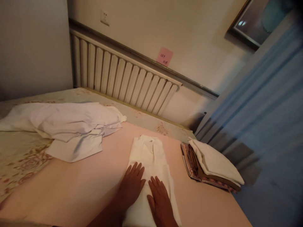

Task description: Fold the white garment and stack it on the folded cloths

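Observation:
A white garment point(151, 157), folded into a long narrow strip, lies on the pink sheet point(94, 183) of the bed in front of me. My left hand point(132, 184) rests flat on its left side, fingers stretched out together. My right hand point(159, 201) lies flat beside it on the garment's lower middle, fingers extended too. Neither hand grips the cloth.
A loose heap of white clothes point(68, 126) sits at the left on a floral bedspread point(21, 157). A stack of folded clothes point(210, 165), white on top, lies near the bed's right edge. Behind are a radiator point(123, 75), a wall with a pink note point(164, 56) and a blue curtain point(267, 119).

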Demonstrator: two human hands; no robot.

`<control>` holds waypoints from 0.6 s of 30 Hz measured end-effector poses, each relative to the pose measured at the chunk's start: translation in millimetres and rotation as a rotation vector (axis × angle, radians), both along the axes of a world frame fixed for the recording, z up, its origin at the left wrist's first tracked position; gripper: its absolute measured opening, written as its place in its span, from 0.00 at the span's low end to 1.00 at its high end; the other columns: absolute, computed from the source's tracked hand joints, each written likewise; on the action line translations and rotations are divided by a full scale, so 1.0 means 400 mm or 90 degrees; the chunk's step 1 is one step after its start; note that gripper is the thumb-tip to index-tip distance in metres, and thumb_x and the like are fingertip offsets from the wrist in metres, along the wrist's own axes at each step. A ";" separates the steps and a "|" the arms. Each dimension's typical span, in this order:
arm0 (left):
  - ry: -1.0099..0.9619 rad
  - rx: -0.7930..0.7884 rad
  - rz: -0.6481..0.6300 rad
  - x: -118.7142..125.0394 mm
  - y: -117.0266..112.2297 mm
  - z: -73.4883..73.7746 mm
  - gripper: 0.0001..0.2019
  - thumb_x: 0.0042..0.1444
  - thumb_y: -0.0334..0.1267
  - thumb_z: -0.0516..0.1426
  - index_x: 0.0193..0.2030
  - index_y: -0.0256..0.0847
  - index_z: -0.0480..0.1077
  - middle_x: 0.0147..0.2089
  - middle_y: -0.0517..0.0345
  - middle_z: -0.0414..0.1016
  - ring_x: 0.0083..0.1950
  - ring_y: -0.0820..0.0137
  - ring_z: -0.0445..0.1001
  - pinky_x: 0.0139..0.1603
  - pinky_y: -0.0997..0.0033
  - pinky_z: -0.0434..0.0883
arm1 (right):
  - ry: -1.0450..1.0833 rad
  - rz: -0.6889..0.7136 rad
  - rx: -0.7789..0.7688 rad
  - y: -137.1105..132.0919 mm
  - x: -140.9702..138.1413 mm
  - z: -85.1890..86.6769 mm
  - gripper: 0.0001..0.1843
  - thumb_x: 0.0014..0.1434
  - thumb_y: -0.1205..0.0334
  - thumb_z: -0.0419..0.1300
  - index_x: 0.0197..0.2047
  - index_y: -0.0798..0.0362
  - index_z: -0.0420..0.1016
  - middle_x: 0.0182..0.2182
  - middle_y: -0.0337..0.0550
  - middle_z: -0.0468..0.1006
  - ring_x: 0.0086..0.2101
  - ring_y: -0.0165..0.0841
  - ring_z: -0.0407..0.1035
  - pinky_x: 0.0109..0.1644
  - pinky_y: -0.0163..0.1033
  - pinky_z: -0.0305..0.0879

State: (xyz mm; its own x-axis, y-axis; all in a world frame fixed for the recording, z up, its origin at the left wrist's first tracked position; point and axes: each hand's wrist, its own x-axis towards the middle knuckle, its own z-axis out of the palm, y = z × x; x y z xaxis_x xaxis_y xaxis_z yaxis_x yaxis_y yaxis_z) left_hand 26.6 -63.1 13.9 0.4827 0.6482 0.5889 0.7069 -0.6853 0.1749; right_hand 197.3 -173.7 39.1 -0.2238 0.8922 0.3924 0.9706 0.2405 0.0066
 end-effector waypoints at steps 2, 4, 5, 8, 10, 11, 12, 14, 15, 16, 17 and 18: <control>0.007 -0.002 0.002 0.000 0.001 0.001 0.22 0.62 0.42 0.49 0.62 0.44 0.64 0.66 0.53 0.66 0.68 0.58 0.60 0.67 0.51 0.58 | -0.003 -0.005 -0.010 0.000 0.000 -0.001 0.29 0.67 0.58 0.51 0.70 0.44 0.52 0.66 0.41 0.60 0.65 0.43 0.54 0.63 0.56 0.63; 0.013 -0.004 0.000 -0.001 0.001 0.003 0.22 0.62 0.42 0.49 0.62 0.44 0.64 0.66 0.53 0.66 0.68 0.58 0.60 0.67 0.52 0.58 | -0.005 -0.009 -0.018 0.000 -0.001 -0.001 0.29 0.68 0.58 0.51 0.70 0.44 0.53 0.66 0.41 0.59 0.65 0.43 0.54 0.63 0.56 0.63; 0.012 -0.003 -0.004 -0.001 0.001 0.004 0.22 0.63 0.42 0.49 0.62 0.44 0.64 0.66 0.53 0.66 0.68 0.58 0.60 0.67 0.51 0.58 | -0.002 -0.012 -0.019 0.000 -0.001 -0.001 0.28 0.68 0.57 0.51 0.70 0.44 0.53 0.66 0.40 0.60 0.65 0.43 0.54 0.64 0.56 0.63; 0.000 0.000 -0.010 -0.001 0.002 0.002 0.22 0.63 0.42 0.48 0.63 0.44 0.64 0.66 0.53 0.66 0.69 0.59 0.60 0.67 0.51 0.58 | 0.008 -0.016 -0.014 0.000 -0.002 0.001 0.28 0.68 0.57 0.51 0.69 0.43 0.53 0.65 0.40 0.60 0.64 0.43 0.54 0.64 0.56 0.63; -0.003 0.002 -0.010 0.000 0.004 -0.002 0.22 0.63 0.42 0.48 0.63 0.44 0.63 0.66 0.53 0.66 0.69 0.59 0.59 0.67 0.51 0.58 | 0.006 -0.015 -0.013 0.000 -0.002 0.001 0.29 0.68 0.57 0.51 0.70 0.43 0.52 0.65 0.40 0.60 0.65 0.42 0.54 0.64 0.56 0.63; -0.004 0.002 -0.009 0.000 0.004 -0.004 0.22 0.63 0.42 0.48 0.63 0.45 0.63 0.66 0.53 0.66 0.69 0.59 0.59 0.67 0.50 0.58 | 0.004 -0.013 -0.014 0.000 -0.002 0.001 0.29 0.68 0.58 0.51 0.70 0.44 0.52 0.65 0.40 0.60 0.65 0.42 0.54 0.64 0.56 0.62; -0.005 0.001 -0.009 0.001 0.004 -0.006 0.22 0.63 0.42 0.48 0.63 0.45 0.63 0.66 0.53 0.66 0.69 0.59 0.59 0.67 0.50 0.58 | 0.002 -0.012 -0.015 0.000 -0.001 0.001 0.29 0.68 0.58 0.50 0.70 0.44 0.52 0.66 0.40 0.60 0.65 0.42 0.54 0.64 0.56 0.62; -0.008 -0.003 -0.008 0.001 0.005 -0.007 0.22 0.62 0.41 0.48 0.63 0.45 0.63 0.66 0.53 0.66 0.69 0.59 0.60 0.67 0.50 0.59 | 0.002 -0.013 -0.014 0.000 0.000 0.001 0.28 0.68 0.58 0.50 0.70 0.44 0.52 0.66 0.39 0.60 0.65 0.42 0.54 0.64 0.55 0.63; -0.010 -0.005 -0.009 0.001 0.004 -0.006 0.22 0.62 0.42 0.48 0.63 0.46 0.64 0.66 0.53 0.66 0.69 0.59 0.60 0.67 0.51 0.59 | 0.003 -0.014 -0.014 0.000 0.000 0.000 0.28 0.68 0.58 0.50 0.70 0.43 0.53 0.65 0.39 0.60 0.65 0.42 0.54 0.64 0.55 0.63; -0.012 -0.007 -0.010 0.000 0.004 -0.005 0.22 0.63 0.42 0.48 0.62 0.45 0.64 0.66 0.53 0.66 0.69 0.59 0.60 0.67 0.51 0.58 | 0.004 -0.014 -0.015 0.001 0.000 0.000 0.28 0.68 0.57 0.50 0.70 0.43 0.53 0.65 0.39 0.60 0.65 0.42 0.54 0.64 0.55 0.63; -0.013 -0.006 -0.011 0.000 0.003 -0.003 0.22 0.63 0.42 0.48 0.62 0.45 0.64 0.66 0.53 0.66 0.69 0.59 0.60 0.67 0.51 0.58 | 0.003 -0.015 -0.015 0.001 0.000 0.001 0.28 0.68 0.57 0.50 0.70 0.43 0.53 0.65 0.39 0.60 0.65 0.42 0.54 0.64 0.55 0.63; -0.012 -0.005 -0.012 0.000 0.003 -0.002 0.22 0.63 0.42 0.48 0.62 0.45 0.64 0.66 0.53 0.66 0.69 0.59 0.60 0.67 0.51 0.59 | 0.001 -0.015 -0.017 0.001 0.000 0.001 0.28 0.68 0.57 0.50 0.70 0.43 0.53 0.66 0.39 0.60 0.65 0.42 0.54 0.64 0.55 0.63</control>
